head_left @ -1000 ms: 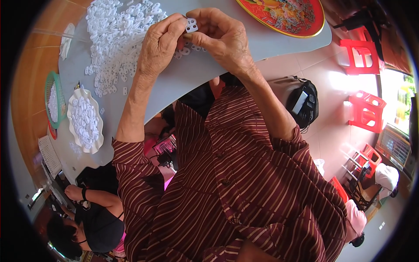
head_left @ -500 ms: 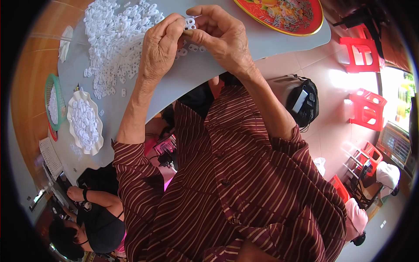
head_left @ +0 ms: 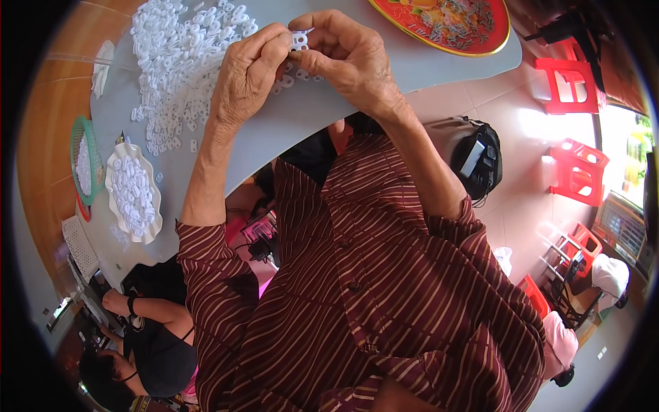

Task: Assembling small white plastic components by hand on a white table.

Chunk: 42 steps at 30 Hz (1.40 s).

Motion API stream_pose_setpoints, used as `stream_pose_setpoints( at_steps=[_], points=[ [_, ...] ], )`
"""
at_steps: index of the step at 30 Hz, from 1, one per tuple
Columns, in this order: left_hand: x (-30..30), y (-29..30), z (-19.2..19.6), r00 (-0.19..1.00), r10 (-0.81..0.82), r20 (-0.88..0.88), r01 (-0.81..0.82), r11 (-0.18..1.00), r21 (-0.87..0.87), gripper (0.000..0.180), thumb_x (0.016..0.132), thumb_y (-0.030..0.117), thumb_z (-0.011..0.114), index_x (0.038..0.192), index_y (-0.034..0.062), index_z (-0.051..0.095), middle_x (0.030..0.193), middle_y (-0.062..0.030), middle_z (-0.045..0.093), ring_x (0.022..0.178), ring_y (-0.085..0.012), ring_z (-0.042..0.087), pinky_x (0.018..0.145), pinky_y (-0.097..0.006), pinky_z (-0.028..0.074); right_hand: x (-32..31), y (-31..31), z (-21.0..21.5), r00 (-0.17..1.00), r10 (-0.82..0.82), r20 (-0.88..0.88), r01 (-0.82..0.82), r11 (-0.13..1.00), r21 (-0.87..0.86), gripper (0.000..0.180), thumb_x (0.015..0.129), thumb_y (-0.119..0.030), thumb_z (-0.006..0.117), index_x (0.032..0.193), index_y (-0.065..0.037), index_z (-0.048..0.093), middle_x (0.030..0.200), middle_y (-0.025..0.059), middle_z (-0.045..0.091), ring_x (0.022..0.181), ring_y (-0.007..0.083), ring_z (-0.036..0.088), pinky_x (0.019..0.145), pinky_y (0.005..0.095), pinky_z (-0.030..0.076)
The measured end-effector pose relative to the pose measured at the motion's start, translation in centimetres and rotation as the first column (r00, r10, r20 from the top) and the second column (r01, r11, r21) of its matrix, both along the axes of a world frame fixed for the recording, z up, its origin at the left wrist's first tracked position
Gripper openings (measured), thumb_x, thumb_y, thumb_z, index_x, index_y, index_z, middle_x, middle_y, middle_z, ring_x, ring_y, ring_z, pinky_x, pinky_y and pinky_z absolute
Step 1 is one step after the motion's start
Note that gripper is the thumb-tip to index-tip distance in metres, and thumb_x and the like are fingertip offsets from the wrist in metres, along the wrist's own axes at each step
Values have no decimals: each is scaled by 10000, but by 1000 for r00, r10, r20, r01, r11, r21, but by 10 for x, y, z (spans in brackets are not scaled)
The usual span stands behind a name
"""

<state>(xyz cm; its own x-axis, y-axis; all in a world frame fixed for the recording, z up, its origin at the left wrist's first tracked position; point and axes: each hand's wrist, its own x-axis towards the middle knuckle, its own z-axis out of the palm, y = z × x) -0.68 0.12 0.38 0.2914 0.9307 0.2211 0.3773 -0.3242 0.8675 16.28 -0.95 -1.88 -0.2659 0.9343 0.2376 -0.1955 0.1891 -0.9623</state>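
Note:
My left hand [head_left: 248, 72] and my right hand [head_left: 343, 55] meet above a grey table [head_left: 309, 117]. Both pinch one small white plastic piece [head_left: 299, 40] between their fingertips. A large heap of the same small white plastic pieces [head_left: 180, 62] lies on the table just left of my left hand. A few loose pieces [head_left: 292, 75] sit under my hands. My forearms come up from dark red striped sleeves.
A white scalloped dish [head_left: 134, 196] full of white pieces and a green basket [head_left: 81, 168] stand at the table's left end. A red patterned round tray [head_left: 446, 24] lies at the top right. Another person [head_left: 147, 340] sits lower left. Red stools [head_left: 570, 65] and a black bag [head_left: 473, 161] are on the right.
Both hands have stayed together on the small white piece, shifting slightly. Nothing else has moved.

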Motion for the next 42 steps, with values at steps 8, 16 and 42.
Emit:
stream_pose_setpoints(
  at_steps=[8, 16, 42],
  points=[
    [1, -1, -3, 999, 25, 23, -25, 1000, 0, 281, 935, 275, 497, 910, 4, 567, 632, -29, 486, 580, -91, 444, 533, -264, 398, -7, 0, -6, 996, -67, -65, 66, 998, -21, 283, 825, -56, 677, 1077, 28, 578, 806, 40, 621, 734, 75, 606, 679, 210, 516],
    [-3, -1, -5, 999, 54, 5, -53, 995, -80, 329, 925, 294, 516, 983, -23, 582, 669, -65, 529, 616, -121, 485, 564, -282, 423, -8, -1, -6, 995, -95, -20, 96, 995, 31, 287, 807, -60, 698, 1063, 29, 606, 802, 49, 651, 735, 88, 629, 684, 222, 525],
    [-2, -4, -4, 998, 60, 10, -60, 997, -44, 347, 934, 290, 516, 1039, -34, 576, 686, -46, 522, 631, -96, 447, 575, -266, 417, -11, -2, -5, 953, -271, 133, 237, 946, 223, 268, 752, -93, 743, 981, 0, 640, 724, 76, 647, 650, 125, 618, 599, 259, 506]
  ],
)
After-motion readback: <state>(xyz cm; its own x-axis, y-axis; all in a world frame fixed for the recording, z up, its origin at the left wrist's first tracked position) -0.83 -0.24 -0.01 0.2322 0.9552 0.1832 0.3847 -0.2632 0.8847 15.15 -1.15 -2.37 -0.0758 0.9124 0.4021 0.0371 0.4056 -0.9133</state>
